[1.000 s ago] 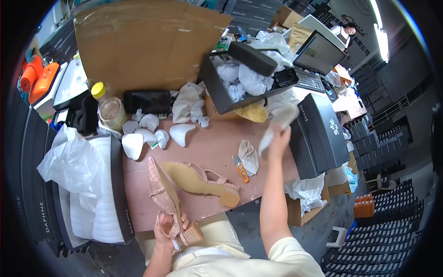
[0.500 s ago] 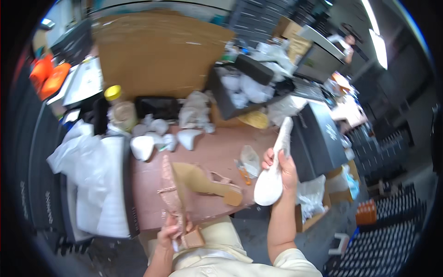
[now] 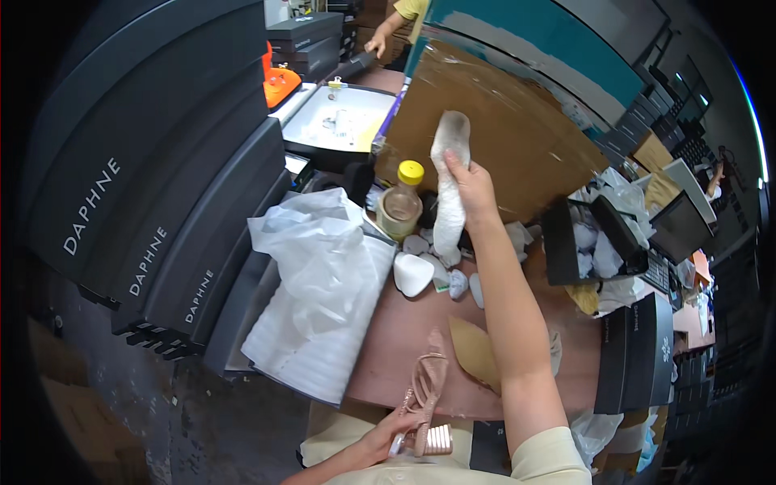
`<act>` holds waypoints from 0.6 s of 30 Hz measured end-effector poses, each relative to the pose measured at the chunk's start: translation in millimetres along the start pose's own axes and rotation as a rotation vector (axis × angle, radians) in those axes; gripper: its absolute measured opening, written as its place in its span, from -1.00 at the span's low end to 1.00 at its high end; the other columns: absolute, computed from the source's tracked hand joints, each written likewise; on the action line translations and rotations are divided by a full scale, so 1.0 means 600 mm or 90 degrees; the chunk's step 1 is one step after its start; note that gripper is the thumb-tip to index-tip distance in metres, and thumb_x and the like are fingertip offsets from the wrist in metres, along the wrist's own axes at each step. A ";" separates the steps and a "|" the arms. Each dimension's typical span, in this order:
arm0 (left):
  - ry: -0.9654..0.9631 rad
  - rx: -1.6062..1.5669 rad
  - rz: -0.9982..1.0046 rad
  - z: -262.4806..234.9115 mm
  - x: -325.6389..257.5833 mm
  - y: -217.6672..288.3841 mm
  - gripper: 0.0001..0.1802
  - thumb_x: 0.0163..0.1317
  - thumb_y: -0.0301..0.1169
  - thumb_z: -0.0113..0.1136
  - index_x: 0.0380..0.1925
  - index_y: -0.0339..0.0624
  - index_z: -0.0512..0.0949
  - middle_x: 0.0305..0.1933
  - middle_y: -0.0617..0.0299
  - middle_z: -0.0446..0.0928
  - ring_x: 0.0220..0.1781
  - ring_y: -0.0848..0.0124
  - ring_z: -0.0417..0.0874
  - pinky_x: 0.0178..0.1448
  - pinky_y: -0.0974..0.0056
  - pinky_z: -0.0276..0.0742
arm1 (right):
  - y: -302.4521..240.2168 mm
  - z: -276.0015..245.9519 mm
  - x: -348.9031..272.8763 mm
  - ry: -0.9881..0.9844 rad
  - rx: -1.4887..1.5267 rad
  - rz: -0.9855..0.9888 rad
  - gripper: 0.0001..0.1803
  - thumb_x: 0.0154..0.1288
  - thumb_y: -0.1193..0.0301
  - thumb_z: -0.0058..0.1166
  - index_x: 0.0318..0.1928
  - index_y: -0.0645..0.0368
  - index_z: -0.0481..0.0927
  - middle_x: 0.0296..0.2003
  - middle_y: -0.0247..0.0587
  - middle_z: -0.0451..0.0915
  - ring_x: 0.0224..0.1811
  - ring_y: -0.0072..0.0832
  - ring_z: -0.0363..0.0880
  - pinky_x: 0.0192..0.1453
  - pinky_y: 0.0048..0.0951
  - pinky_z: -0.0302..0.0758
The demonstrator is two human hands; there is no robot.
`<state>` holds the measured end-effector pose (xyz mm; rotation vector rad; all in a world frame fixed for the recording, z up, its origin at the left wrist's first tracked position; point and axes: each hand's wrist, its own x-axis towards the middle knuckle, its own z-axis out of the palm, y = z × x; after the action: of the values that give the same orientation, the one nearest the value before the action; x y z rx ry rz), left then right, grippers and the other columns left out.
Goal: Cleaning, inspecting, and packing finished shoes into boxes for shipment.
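Note:
My left hand [image 3: 386, 436] grips a pink strappy sandal [image 3: 430, 376] near the front edge of the table, its block heel with shiny stripes to the right. A small pale thing beside those fingers is too small to name. My right hand [image 3: 477, 194] is raised over the back of the table, closed around a long white sole-shaped shoe insert [image 3: 449, 202] held upright. Under my right forearm lies a tan-soled shoe [image 3: 475, 352], mostly hidden by the arm. White shoe stuffing pieces [image 3: 414, 275] lie behind it, next to a jar with a yellow lid [image 3: 400, 206].
At the left stands an open shoe box with white foam wrap and tissue [image 3: 315, 299], beside tall stacks of dark shoe boxes [image 3: 153, 210]. A cardboard sheet [image 3: 517, 137] rises behind the table. A dark box of crumpled paper [image 3: 594, 242] sits right. Another person's hand [image 3: 376, 44] touches a far box.
The view has swung left. My right hand has carried the white insert from the right side to the back, near the jar. My left hand still holds the sandal low at the front.

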<state>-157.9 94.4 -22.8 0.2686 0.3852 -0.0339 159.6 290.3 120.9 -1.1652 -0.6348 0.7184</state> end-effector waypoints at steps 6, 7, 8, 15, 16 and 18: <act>0.021 0.068 -0.019 -0.003 -0.005 0.018 -0.17 0.08 -0.63 0.02 0.36 -0.07 -0.06 0.35 0.01 0.21 0.29 0.29 0.38 0.34 0.14 0.34 | -0.003 -0.017 0.009 -0.092 0.168 0.141 -0.74 0.21 0.41 0.13 -0.15 0.32 0.50 -0.38 -0.17 0.59 -0.47 -0.47 0.56 -0.39 -0.48 0.55; 0.017 0.043 -0.018 -0.005 -0.002 0.018 -0.18 0.02 -0.68 -0.04 0.34 -0.07 -0.03 0.34 -0.06 0.20 0.28 0.24 0.39 0.34 0.16 0.35 | -0.006 -0.024 0.002 -0.104 0.208 0.150 -0.73 0.23 0.41 0.11 -0.12 0.33 0.49 -0.35 -0.14 0.60 -0.44 -0.45 0.58 -0.36 -0.45 0.58; -0.001 0.007 -0.018 -0.013 0.000 0.017 -0.17 0.00 -0.69 -0.05 0.33 -0.07 -0.02 0.34 -0.07 0.20 0.28 0.22 0.39 0.34 0.15 0.36 | -0.012 -0.020 -0.009 -0.120 0.249 0.161 -0.72 0.25 0.41 0.09 -0.10 0.35 0.47 -0.32 -0.11 0.60 -0.42 -0.42 0.59 -0.33 -0.41 0.61; -0.210 -0.018 0.110 -0.034 0.004 0.043 -0.05 -0.27 -0.76 -0.09 0.31 -0.18 0.00 0.23 -0.04 0.25 0.28 0.11 0.37 0.34 0.02 0.33 | -0.005 -0.048 -0.143 -0.055 -0.209 0.073 -0.68 0.27 0.23 0.17 -0.18 0.27 0.59 -0.34 -0.34 0.61 -0.34 -0.71 0.51 -0.29 -0.58 0.45; -0.222 0.005 0.146 -0.028 0.003 0.055 -0.05 -0.29 -0.75 -0.08 0.30 -0.19 0.01 0.22 -0.03 0.25 0.27 0.11 0.37 0.34 0.03 0.34 | -0.008 -0.053 -0.168 -0.044 -0.205 0.106 -0.69 0.27 0.25 0.17 -0.19 0.28 0.59 -0.35 -0.36 0.61 -0.37 -0.71 0.50 -0.31 -0.59 0.45; -0.248 0.051 0.218 -0.007 0.007 0.084 -0.05 -0.32 -0.73 -0.07 0.29 -0.21 0.04 0.19 -0.02 0.25 0.25 0.12 0.37 0.34 0.06 0.34 | -0.011 -0.066 -0.216 -0.022 -0.198 0.168 -0.71 0.26 0.28 0.18 -0.20 0.29 0.59 -0.39 -0.39 0.60 -0.42 -0.72 0.48 -0.36 -0.62 0.44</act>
<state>-151.3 144.5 -15.3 0.3957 -0.0531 0.2320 110.7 164.9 106.7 -1.5457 -0.6433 0.8851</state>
